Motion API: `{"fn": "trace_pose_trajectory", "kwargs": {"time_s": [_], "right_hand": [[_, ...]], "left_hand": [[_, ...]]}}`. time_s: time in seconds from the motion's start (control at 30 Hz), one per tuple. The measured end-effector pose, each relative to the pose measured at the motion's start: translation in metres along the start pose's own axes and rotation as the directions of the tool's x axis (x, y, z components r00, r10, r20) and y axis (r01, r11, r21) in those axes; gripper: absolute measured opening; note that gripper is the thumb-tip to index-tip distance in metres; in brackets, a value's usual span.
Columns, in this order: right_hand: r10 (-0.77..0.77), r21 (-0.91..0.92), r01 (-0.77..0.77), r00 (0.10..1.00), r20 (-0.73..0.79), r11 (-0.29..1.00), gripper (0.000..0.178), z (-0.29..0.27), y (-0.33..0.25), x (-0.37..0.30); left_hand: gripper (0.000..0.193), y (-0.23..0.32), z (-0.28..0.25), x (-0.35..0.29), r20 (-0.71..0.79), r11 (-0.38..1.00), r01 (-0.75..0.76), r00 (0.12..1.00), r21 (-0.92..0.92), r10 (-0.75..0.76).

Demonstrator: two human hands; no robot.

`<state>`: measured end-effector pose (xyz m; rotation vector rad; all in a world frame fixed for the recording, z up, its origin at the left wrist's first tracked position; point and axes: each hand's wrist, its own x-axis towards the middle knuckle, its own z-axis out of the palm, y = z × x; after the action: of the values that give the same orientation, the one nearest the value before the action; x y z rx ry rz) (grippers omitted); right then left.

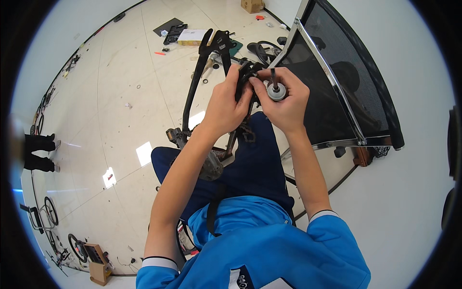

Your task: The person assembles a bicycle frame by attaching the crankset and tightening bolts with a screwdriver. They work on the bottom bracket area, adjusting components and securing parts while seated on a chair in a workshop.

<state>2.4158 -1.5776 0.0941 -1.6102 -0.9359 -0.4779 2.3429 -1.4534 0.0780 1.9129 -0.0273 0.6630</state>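
While the left hand point(225, 106) wraps a dark part of the black bicycle frame point(191, 94), its fingers clamped around that part, the right hand point(290, 103) is closed beside it, curled on a grey cylinder point(277, 95) with a dark shaft sticking out of its end. Right thumb and index meet at the same dark part, just beside the left fingers; exact contact is blocked by the hands. Frame sits tilted in front of the person, its lower end over the dark blue trousers point(262, 159), upper end out over the pale tiled floor point(130, 120). Pedal point(174, 136) at the lower left of the frame, grey rounded housing point(211, 167) near it, chain point(247, 133) hanging below the hands. Person wears a blue shirt point(288, 245), short sleeves with white trim. Chair point(327, 103) on the right, black mesh with chrome bars, close to the right hand. Beyond the frame on the floor: open black case point(174, 35) next to a yellow and white box point(194, 36); cardboard box point(252, 6) farther back. Far left, another person's legs point(39, 153) in black. Lower left, a bicycle wheel point(77, 248) beside an open cardboard carton point(99, 272).
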Motion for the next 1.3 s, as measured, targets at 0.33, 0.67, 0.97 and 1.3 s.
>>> {"fn": "trace_pose_trajectory", "kwargs": {"time_s": [0.33, 0.67, 0.97, 1.3], "right_hand": [[0.025, -0.015, -0.025, 1.0, 0.009, 1.0, 0.014, 0.0, -0.002, 0.0], [-0.037, -0.04, 0.039, 0.999, 0.039, 0.998, 0.017, -0.006, 0.008, 0.0], [0.171, 0.119, -0.171, 0.985, 0.017, 0.978, 0.014, 0.001, 0.005, -0.003], [0.386, 0.212, -0.405, 0.914, 0.127, 0.889, 0.033, -0.004, 0.025, -0.01]], "left_hand": [[0.021, -0.001, 0.001, 0.0, -0.008, 1.0, -0.008, 1.0, 0.008, 0.008], [0.017, -0.004, 0.002, -0.001, -0.011, 1.0, -0.022, 1.0, -0.016, 0.022], [0.022, -0.005, 0.0, 0.0, -0.015, 1.0, -0.011, 1.0, 0.017, 0.012], [0.018, -0.006, -0.001, 0.002, -0.036, 0.999, -0.026, 0.999, 0.03, 0.027]]}}
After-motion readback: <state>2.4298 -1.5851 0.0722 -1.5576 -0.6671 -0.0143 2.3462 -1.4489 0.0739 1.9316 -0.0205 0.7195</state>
